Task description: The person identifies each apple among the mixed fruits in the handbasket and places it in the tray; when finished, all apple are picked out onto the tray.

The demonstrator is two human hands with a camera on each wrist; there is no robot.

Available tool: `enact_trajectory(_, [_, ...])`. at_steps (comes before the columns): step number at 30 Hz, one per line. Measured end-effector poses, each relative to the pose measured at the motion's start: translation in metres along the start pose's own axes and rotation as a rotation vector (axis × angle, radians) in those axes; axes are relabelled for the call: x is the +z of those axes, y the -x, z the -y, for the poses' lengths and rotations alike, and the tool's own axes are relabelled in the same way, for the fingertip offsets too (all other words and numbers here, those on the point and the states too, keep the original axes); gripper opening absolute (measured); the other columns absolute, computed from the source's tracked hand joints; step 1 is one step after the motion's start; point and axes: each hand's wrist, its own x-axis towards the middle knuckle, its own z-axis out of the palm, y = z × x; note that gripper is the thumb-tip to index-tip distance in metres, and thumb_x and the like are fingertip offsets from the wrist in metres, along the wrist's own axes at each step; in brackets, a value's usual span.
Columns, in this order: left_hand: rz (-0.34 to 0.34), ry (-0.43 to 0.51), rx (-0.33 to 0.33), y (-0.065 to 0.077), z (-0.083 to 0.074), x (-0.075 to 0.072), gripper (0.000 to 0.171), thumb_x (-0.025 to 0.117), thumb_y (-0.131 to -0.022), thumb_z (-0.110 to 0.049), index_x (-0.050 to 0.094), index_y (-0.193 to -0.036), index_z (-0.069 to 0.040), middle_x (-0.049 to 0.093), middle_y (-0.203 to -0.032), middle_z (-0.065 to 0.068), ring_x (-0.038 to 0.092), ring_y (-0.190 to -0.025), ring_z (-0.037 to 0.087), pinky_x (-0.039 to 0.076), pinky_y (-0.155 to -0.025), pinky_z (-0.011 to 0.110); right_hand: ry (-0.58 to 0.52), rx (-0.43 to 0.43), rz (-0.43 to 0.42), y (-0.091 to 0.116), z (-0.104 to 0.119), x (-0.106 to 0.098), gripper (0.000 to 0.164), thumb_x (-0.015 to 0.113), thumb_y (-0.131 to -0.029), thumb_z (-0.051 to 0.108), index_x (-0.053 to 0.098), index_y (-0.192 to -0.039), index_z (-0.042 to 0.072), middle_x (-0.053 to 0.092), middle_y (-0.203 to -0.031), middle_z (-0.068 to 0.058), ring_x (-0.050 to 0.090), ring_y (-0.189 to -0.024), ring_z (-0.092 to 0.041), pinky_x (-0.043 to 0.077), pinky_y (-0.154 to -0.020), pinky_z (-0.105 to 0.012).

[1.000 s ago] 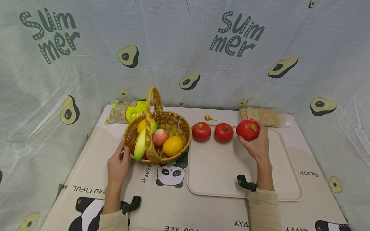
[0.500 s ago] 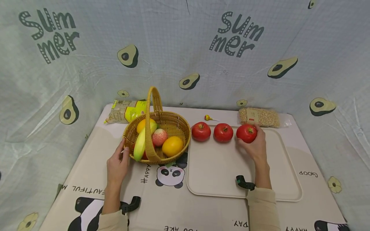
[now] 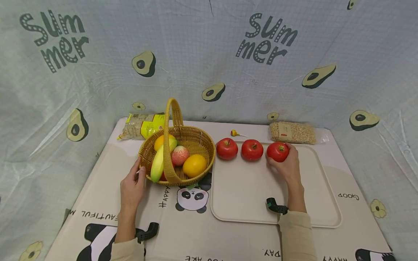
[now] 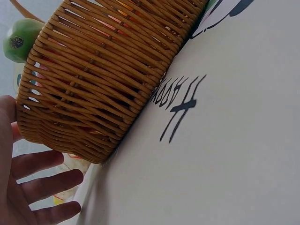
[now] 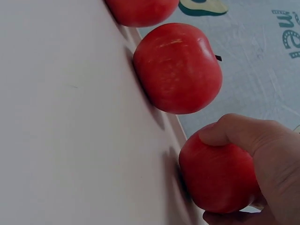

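My right hand (image 3: 287, 163) grips a red apple (image 3: 277, 151) at the tray's far edge, thumb on one side and fingers round the other. In the right wrist view this apple (image 5: 218, 173) sits low, close over the tray, with a second apple (image 5: 178, 68) beside it. Two more red apples (image 3: 227, 148) stand in a row to its left. At the left, my left hand (image 3: 132, 186) touches the side of a wicker basket (image 3: 202, 145). The left wrist view shows its lower fingers (image 4: 51, 185) spread and fairly straight below the basket wall. The basket holds a banana (image 3: 158, 165), a peach (image 3: 180, 156) and oranges (image 3: 195, 165).
The beige tray (image 3: 248, 195) lies right of the basket. Behind it are a lollipop (image 3: 236, 133) and a bag of grains (image 3: 292, 132). A yellow-labelled bag (image 3: 140, 127) lies behind the basket. A printed curtain (image 3: 183, 54) hangs along the table's back.
My right hand has lowered the apple to the tray's far edge and shifted slightly left, still holding it. The left hand and the basket have stayed in place.
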Motion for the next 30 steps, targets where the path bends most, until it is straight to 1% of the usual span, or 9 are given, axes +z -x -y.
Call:
enact_trajectory(5, [0.006, 0.002, -0.004, -0.0003, -0.0003, 0.0003, 0.048, 0.044, -0.107, -0.036, 0.045, -0.152, -0.020, 0.055, -0.149, 0.009, 0.065, -0.121, 0.033, 0.055, -0.096, 0.051, 0.010, -0.007, 0.003, -0.0026, -0.0011, 0.0001, 0.094, 0.078, -0.083, 0.019, 0.022, -0.156, 0.003, 0.034, -0.153, -0.026, 0.037, -0.140, -0.043, 0.040, -0.113, -0.064])
enact_trajectory(8, [0.005, 0.003, -0.003, 0.0005, -0.0001, 0.0006, 0.048, 0.044, -0.107, -0.035, 0.045, -0.152, -0.020, 0.056, -0.147, 0.011, 0.064, -0.121, 0.034, 0.055, -0.096, 0.052, 0.005, -0.006, 0.014, -0.0041, -0.0016, 0.0002, 0.094, 0.078, -0.083, 0.018, 0.021, -0.156, 0.003, 0.033, -0.153, -0.027, 0.036, -0.141, -0.044, 0.040, -0.113, -0.064])
enact_trajectory(14, [0.001, 0.003, -0.003, 0.0016, 0.0010, 0.0005, 0.048, 0.045, -0.106, -0.036, 0.045, -0.152, -0.021, 0.058, -0.145, 0.012, 0.066, -0.118, 0.035, 0.055, -0.095, 0.050, 0.006, 0.009, 0.038, -0.0051, -0.0014, 0.0014, 0.097, 0.078, -0.083, 0.016, 0.016, -0.157, 0.004, 0.029, -0.155, -0.027, 0.034, -0.143, -0.044, 0.039, -0.114, -0.064])
enact_trajectory(22, [0.003, -0.021, 0.006, 0.0040, 0.0007, 0.0000, 0.047, 0.046, -0.106, -0.033, 0.045, -0.152, -0.020, 0.059, -0.145, 0.011, 0.067, -0.116, 0.034, 0.055, -0.093, 0.048, 0.054, 0.003, 0.059, -0.0022, -0.0018, -0.0003, 0.102, 0.078, -0.083, 0.020, 0.011, -0.159, 0.006, 0.023, -0.158, -0.026, 0.030, -0.144, -0.046, 0.037, -0.114, -0.066])
enact_trajectory(30, [-0.004, 0.003, 0.006, 0.0016, 0.0018, 0.0005, 0.048, 0.045, -0.106, -0.036, 0.045, -0.152, -0.021, 0.058, -0.145, 0.011, 0.067, -0.117, 0.033, 0.055, -0.094, 0.049, 0.072, 0.021, 0.057, 0.0001, 0.0048, -0.0068, 0.105, 0.079, -0.083, 0.027, 0.009, -0.160, 0.010, 0.020, -0.160, -0.024, 0.027, -0.145, -0.045, 0.040, -0.111, -0.068])
